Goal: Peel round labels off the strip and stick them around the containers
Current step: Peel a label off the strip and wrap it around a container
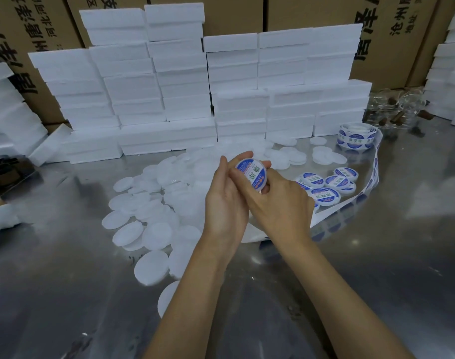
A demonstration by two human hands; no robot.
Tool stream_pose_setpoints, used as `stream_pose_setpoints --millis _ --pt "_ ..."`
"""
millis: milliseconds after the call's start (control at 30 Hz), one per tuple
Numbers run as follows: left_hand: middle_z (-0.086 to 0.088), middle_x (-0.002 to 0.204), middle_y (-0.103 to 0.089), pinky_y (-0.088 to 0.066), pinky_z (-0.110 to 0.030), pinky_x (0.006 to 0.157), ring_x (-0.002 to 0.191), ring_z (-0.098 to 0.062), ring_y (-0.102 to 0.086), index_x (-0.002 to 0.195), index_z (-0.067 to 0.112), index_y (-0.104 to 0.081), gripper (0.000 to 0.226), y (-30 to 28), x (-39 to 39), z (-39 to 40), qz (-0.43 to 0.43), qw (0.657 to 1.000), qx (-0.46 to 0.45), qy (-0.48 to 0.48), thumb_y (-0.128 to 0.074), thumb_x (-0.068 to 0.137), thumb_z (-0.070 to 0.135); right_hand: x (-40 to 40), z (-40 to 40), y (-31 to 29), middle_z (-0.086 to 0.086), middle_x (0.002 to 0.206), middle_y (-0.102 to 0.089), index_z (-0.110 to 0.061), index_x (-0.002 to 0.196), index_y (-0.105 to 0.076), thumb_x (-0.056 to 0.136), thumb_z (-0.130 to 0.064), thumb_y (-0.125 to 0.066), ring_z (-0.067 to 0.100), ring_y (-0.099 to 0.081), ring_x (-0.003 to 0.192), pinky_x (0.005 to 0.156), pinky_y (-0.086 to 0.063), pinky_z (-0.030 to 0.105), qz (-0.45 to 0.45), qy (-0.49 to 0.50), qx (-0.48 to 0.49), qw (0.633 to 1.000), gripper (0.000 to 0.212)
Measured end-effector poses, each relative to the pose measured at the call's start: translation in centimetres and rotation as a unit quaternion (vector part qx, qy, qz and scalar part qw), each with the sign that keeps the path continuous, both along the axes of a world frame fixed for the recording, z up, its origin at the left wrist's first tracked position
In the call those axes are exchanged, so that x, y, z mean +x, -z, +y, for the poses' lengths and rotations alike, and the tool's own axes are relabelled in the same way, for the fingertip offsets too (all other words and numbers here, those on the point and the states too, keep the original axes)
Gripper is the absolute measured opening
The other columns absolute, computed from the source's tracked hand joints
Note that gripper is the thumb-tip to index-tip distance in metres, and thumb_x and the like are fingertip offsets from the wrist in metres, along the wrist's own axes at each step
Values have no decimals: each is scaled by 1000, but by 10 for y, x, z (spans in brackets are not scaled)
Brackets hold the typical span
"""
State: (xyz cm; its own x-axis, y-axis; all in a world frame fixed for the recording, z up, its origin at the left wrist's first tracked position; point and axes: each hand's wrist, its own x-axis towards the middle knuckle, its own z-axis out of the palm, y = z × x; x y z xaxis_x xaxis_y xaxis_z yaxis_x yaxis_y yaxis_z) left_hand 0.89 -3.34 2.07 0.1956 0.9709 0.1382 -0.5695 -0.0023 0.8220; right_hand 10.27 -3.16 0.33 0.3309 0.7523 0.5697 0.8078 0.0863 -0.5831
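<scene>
Both hands up over the table (65,255), left hand (225,203) cupping and right hand (280,203) pinching the container (251,174), label (252,172) on top — best smoothed from centre outward so no bubbles catch.

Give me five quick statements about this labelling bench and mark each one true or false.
1. Both hands, left hand and right hand, hold one labelled container. True.
2. The label strip lies to the person's left. False: it runs along the right.
3. Finished labelled containers sit right of the hands. True.
4. The foam boxes are stacked behind the plain white containers. True.
5. The table is wooden. False: it is shiny metal.
</scene>
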Motion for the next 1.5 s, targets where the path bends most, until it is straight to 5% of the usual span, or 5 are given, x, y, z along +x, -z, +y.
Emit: stream_pose_setpoints --millis 467,700,1067,1300,1500 --pt "-23 128 -64 -51 -30 92 110 -23 -64 123 4 -60 40 -3 4 0 51 998 30 -20 -32 107 28 3 6 4 -5 50 -51 -24 49 -45 90 -72 -9 16 -53 55 51 -36 29 76 -22 18 997 73" --pt "7 107 -69 -53 -21 65 77 -6 -64 125 25 -62 23 5 -6 6 298 938 134 -117 -52 104 21 9 10 0 -6 40 -48 -19 46 -45 101 -57 -33 14 -49 49 61 -43 36 308 -134 -13 942 67" --pt "3 54 -59 -33 -20 38 37 -10 -40 99 15 -74 28 8 -6 5 238 946 74 -207 -52 104 33 36 2 -9 -10 50 -45 -14 66 -56 98 -46 -53 3 -37 43 41 -30 12 287 -344 -175 877 46" --pt "-2 67 -69 -32 -17 37 35 -15 -45 114 25 -62 25 10 -18 12 200 942 -2 -270 -38 105 29 102 20 -3 5 81 -62 -14 72 -53 103 -49 -35 24 -55 88 71 -39 33 142 8 -58 988 50" --pt "3 63 -67 -36 -19 38 37 -12 -45 101 27 -61 25 10 -30 16 181 933 -38 -308 -36 102 22 136 31 26 20 129 -49 -4 105 -71 101 -48 -38 35 -34 126 102 -28 46 -34 203 -182 961 55"
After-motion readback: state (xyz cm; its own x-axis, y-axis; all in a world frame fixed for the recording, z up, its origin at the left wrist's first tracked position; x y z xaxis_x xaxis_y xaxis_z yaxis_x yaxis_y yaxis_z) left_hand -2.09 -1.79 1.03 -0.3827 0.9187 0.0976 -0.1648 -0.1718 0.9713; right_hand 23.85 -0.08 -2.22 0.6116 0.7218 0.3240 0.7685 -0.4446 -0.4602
